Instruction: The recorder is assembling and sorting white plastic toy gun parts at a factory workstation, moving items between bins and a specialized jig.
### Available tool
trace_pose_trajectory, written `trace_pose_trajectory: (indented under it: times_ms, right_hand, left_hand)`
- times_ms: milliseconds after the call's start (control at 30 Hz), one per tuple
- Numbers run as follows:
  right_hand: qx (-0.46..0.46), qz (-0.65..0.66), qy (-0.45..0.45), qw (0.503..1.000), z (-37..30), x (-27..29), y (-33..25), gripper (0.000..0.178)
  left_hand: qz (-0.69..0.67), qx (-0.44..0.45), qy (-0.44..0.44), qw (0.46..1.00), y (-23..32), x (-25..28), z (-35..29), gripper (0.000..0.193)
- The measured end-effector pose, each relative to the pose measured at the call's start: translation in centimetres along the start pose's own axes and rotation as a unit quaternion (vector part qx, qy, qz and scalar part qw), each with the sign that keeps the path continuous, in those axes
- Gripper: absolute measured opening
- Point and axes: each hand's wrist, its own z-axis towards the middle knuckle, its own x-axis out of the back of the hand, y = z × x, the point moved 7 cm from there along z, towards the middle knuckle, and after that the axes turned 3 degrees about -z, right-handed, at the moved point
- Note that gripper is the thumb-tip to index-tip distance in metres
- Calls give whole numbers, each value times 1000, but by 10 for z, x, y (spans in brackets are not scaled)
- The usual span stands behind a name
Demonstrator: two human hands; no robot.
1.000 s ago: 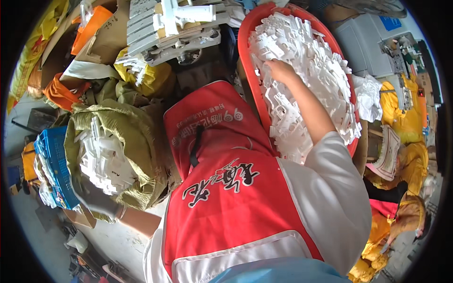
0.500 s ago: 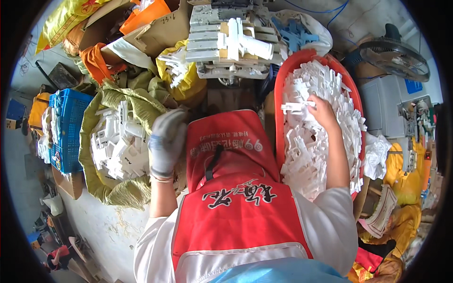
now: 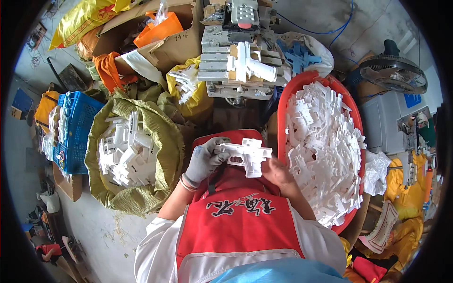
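Note:
In front of my red apron [image 3: 236,231], a white plastic toy pistol part [image 3: 251,158] is held up over my lap. My left hand [image 3: 206,162], in a grey glove, is closed on its left end. Beside its right end is my bare right hand [image 3: 281,175], its fingers blurred and partly hidden, so their grip does not show. A heap of similar white toy pistol parts [image 3: 321,155] fills the long red tub [image 3: 281,125] on my right. More white parts [image 3: 125,155] lie in the open green woven sack [image 3: 165,155] on my left.
Ahead stands a machine with metal slats [image 3: 212,73], bearing a white toy pistol [image 3: 252,66]. A yellow bag [image 3: 196,101] of white pieces and a bag of blue toy pistols [image 3: 299,56] flank it. A blue crate [image 3: 78,132] stands far left; a black fan [image 3: 394,73] is far right.
My right hand has come from the red tub to my lap with a white part. The left hand has moved right from beside the sack and now grips the part. The view has shifted slightly.

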Motion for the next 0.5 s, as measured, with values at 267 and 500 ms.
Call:
trace_pose_trajectory:
  times_ms: [267,500]
  right_hand:
    - [51,60,-52,996,2,-16,-22,64]
    - [156,-3,99,983,-23,22,-70,46]
  left_hand:
    - [48,-62,21,997,7,-4,22,45]
    - [198,-163,170,951,56,66,74,26]
